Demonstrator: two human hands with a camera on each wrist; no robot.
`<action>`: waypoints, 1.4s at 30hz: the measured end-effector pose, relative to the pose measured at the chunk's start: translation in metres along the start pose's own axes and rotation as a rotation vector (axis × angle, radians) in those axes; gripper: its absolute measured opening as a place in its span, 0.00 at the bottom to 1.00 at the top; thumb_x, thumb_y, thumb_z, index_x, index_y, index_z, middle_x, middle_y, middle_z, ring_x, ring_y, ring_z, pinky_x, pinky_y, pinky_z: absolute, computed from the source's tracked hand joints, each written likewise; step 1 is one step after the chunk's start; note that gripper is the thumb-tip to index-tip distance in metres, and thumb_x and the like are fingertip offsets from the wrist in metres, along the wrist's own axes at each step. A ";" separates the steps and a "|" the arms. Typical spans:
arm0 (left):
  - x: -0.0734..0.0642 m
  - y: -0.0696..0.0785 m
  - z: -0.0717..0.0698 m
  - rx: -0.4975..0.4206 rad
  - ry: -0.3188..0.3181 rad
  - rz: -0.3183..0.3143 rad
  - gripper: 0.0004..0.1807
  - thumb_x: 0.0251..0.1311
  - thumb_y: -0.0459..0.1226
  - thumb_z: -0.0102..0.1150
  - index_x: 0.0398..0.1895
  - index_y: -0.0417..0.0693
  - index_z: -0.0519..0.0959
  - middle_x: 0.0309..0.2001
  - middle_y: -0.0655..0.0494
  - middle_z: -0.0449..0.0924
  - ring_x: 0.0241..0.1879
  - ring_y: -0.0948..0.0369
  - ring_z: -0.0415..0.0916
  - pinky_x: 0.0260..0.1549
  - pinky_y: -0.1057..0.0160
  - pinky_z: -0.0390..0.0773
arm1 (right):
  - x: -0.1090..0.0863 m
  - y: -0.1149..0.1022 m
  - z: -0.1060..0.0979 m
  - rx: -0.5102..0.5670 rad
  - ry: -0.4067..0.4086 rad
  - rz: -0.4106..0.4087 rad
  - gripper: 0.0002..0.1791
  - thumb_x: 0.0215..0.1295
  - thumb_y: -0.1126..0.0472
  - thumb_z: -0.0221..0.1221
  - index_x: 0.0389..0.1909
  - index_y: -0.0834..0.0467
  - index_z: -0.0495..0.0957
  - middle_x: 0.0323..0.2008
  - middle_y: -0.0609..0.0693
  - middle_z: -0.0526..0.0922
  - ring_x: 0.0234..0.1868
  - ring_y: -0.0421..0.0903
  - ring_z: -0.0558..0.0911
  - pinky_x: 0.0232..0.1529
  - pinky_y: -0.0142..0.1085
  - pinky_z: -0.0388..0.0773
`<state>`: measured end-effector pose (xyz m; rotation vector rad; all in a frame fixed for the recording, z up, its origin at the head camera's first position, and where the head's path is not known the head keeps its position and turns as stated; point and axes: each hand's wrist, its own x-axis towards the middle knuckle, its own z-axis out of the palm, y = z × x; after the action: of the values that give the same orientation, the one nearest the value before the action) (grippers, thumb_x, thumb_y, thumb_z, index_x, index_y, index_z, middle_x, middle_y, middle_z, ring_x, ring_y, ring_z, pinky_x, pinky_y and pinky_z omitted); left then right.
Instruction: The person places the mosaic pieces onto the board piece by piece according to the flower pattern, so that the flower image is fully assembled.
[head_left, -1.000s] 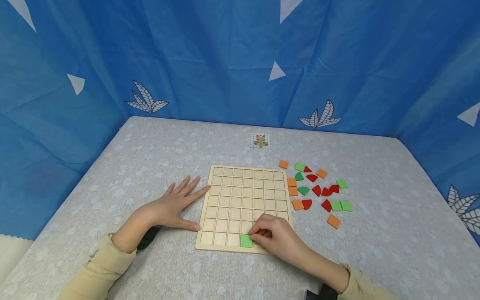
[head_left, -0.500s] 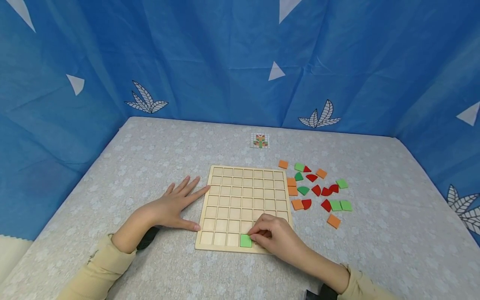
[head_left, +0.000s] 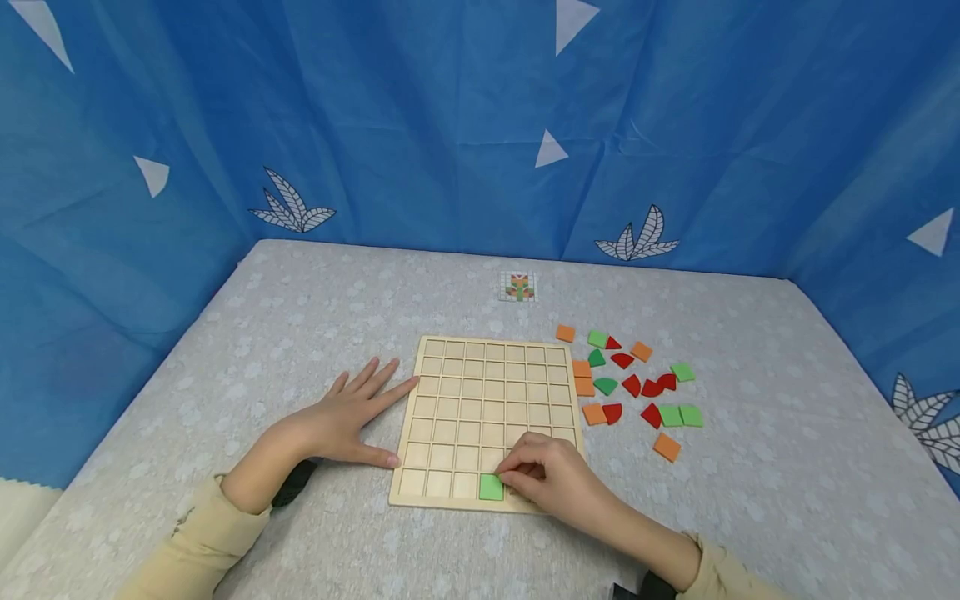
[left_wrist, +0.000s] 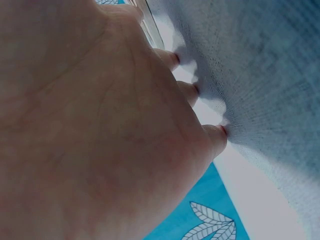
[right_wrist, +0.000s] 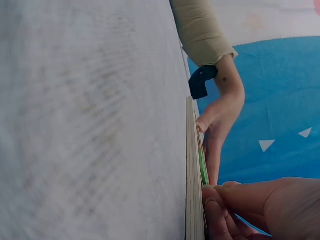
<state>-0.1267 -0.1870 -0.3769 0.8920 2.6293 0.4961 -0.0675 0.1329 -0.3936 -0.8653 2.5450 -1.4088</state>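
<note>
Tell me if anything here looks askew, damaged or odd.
Nothing clearly stands out: the light green square tile lines up with its near-row cell in the wooden grid board, and no damage shows. Loose tiles beside it lie at mixed angles, seemingly just unsorted.

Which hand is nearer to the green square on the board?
Right. The right hand is at the green square, on its right side; the left hand is farther off, at the left edge of the board.

I count seven red tiles, six orange square tiles, five light green square tiles and two dark green quarter-circle tiles. I also see one wooden grid board and one small pattern card.
</note>
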 end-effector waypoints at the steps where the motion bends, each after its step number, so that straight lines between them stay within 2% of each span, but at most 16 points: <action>1: 0.000 0.000 0.000 -0.005 0.002 0.003 0.57 0.45 0.68 0.57 0.75 0.55 0.46 0.73 0.41 0.33 0.69 0.42 0.27 0.58 0.34 0.33 | 0.000 0.000 -0.001 0.004 -0.001 0.007 0.04 0.57 0.66 0.66 0.29 0.54 0.85 0.29 0.38 0.78 0.26 0.34 0.76 0.26 0.29 0.76; 5: 0.000 0.000 -0.001 -0.017 0.009 0.005 0.57 0.45 0.68 0.57 0.75 0.54 0.47 0.73 0.41 0.33 0.69 0.41 0.27 0.58 0.33 0.33 | 0.001 0.001 -0.002 0.025 -0.006 0.029 0.03 0.57 0.65 0.65 0.28 0.53 0.85 0.28 0.37 0.78 0.25 0.35 0.75 0.25 0.30 0.76; 10: 0.000 0.000 0.001 -0.014 0.011 0.010 0.57 0.45 0.68 0.57 0.75 0.55 0.47 0.73 0.41 0.33 0.69 0.41 0.27 0.58 0.33 0.33 | 0.002 0.001 -0.010 0.163 -0.028 0.045 0.02 0.59 0.64 0.64 0.30 0.56 0.85 0.29 0.43 0.80 0.26 0.40 0.79 0.27 0.33 0.79; 13: 0.001 -0.001 0.002 -0.006 0.011 0.012 0.57 0.45 0.68 0.57 0.75 0.55 0.47 0.73 0.42 0.33 0.69 0.42 0.27 0.58 0.33 0.33 | 0.002 -0.001 -0.024 0.233 -0.028 0.054 0.04 0.60 0.63 0.63 0.32 0.59 0.84 0.31 0.47 0.80 0.27 0.45 0.81 0.28 0.36 0.80; 17: 0.001 -0.002 0.003 -0.012 0.017 0.015 0.57 0.45 0.68 0.57 0.75 0.55 0.47 0.73 0.42 0.34 0.69 0.42 0.27 0.58 0.33 0.33 | -0.002 0.004 -0.053 0.247 0.008 0.073 0.07 0.62 0.64 0.61 0.36 0.64 0.83 0.33 0.53 0.79 0.29 0.50 0.82 0.31 0.40 0.80; 20: 0.001 -0.002 0.004 -0.006 0.017 0.010 0.57 0.45 0.68 0.57 0.75 0.56 0.46 0.73 0.42 0.34 0.69 0.42 0.27 0.58 0.34 0.33 | -0.008 0.013 -0.079 0.214 0.062 0.087 0.07 0.62 0.67 0.60 0.38 0.68 0.81 0.34 0.58 0.79 0.31 0.51 0.83 0.33 0.42 0.80; 25: 0.001 -0.002 0.003 0.000 0.016 0.000 0.57 0.44 0.68 0.57 0.75 0.57 0.47 0.73 0.43 0.34 0.69 0.42 0.28 0.59 0.34 0.33 | -0.022 0.033 -0.121 0.106 0.176 0.197 0.10 0.64 0.66 0.58 0.40 0.70 0.80 0.36 0.63 0.79 0.32 0.47 0.83 0.34 0.41 0.80; 28: 0.000 -0.001 0.003 -0.012 0.025 0.006 0.57 0.44 0.67 0.59 0.75 0.57 0.47 0.73 0.42 0.35 0.69 0.42 0.28 0.58 0.34 0.33 | -0.033 0.045 -0.141 0.074 0.212 0.273 0.13 0.66 0.64 0.57 0.43 0.71 0.79 0.38 0.62 0.80 0.33 0.46 0.82 0.35 0.39 0.80; 30: 0.000 -0.001 0.003 -0.020 0.031 0.015 0.57 0.45 0.67 0.59 0.75 0.56 0.47 0.73 0.41 0.35 0.69 0.41 0.28 0.58 0.33 0.34 | -0.039 0.053 -0.153 0.057 0.228 0.293 0.14 0.67 0.64 0.56 0.44 0.72 0.78 0.39 0.59 0.81 0.34 0.47 0.82 0.36 0.37 0.80; 33: -0.001 -0.002 0.002 -0.026 0.031 0.017 0.56 0.45 0.66 0.60 0.75 0.55 0.48 0.72 0.40 0.35 0.69 0.41 0.28 0.58 0.33 0.33 | -0.047 0.065 -0.168 0.028 0.254 0.310 0.15 0.68 0.63 0.55 0.45 0.73 0.77 0.39 0.53 0.83 0.34 0.45 0.82 0.35 0.35 0.79; 37: -0.001 -0.002 0.002 -0.021 0.020 0.008 0.56 0.45 0.68 0.58 0.75 0.55 0.47 0.73 0.41 0.34 0.69 0.42 0.27 0.58 0.34 0.32 | -0.054 0.079 -0.180 -0.046 0.286 0.368 0.17 0.69 0.59 0.55 0.45 0.71 0.77 0.38 0.44 0.82 0.38 0.36 0.77 0.36 0.30 0.76; 40: 0.000 -0.002 0.002 -0.022 0.020 0.014 0.56 0.46 0.67 0.57 0.75 0.56 0.47 0.73 0.41 0.34 0.69 0.41 0.27 0.58 0.33 0.32 | -0.059 0.089 -0.184 -0.089 0.266 0.404 0.18 0.67 0.57 0.56 0.46 0.69 0.78 0.41 0.42 0.80 0.42 0.32 0.73 0.37 0.29 0.73; 42: 0.000 -0.002 0.002 -0.016 0.017 0.011 0.56 0.46 0.68 0.57 0.75 0.56 0.47 0.73 0.41 0.34 0.69 0.42 0.27 0.58 0.34 0.32 | -0.061 0.096 -0.185 -0.115 0.239 0.398 0.16 0.66 0.58 0.58 0.46 0.67 0.79 0.42 0.44 0.80 0.42 0.31 0.72 0.36 0.30 0.72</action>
<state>-0.1273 -0.1878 -0.3798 0.9018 2.6331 0.5288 -0.1226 0.3424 -0.3770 -0.1840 2.7856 -1.3143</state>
